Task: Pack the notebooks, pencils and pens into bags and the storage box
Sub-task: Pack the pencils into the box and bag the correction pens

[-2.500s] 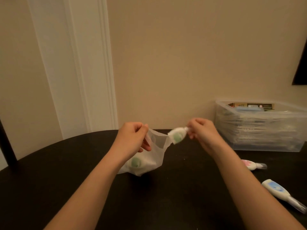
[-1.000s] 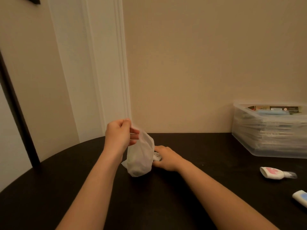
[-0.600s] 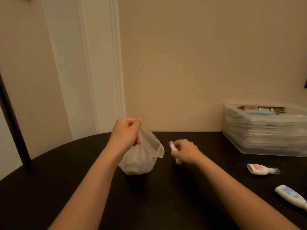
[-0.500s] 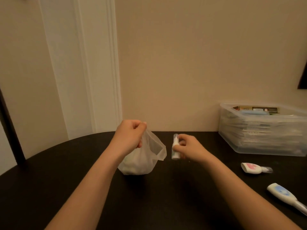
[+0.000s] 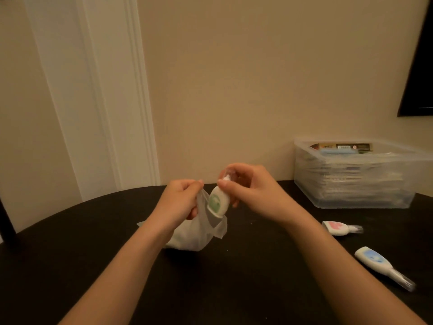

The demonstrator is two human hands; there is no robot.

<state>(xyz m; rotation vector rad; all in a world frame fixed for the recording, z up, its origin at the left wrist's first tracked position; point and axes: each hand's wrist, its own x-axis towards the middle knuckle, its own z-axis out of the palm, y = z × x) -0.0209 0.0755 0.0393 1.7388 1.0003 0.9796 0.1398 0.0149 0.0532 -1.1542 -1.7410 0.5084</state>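
Now right hand point(image 5: 251, 188) fingers pinch green pen point(image 5: 218, 202) over bag point(image 5: 196, 233); left hand point(image 5: 179, 202) grips rim.

The table point(image 5: 234, 289) is dark, matt and smooth. On it, the storage box point(image 5: 351, 191) is clear plastic with a faint sheen. Left of the box, the bag point(image 5: 187, 240) is thin, half-clear white stuff, crinkled; the green pen point(image 5: 218, 204) is smooth white plastic. In front of the box, the pink pen point(image 5: 337, 228) and blue pen point(image 5: 372, 259) are alike, with clear caps.
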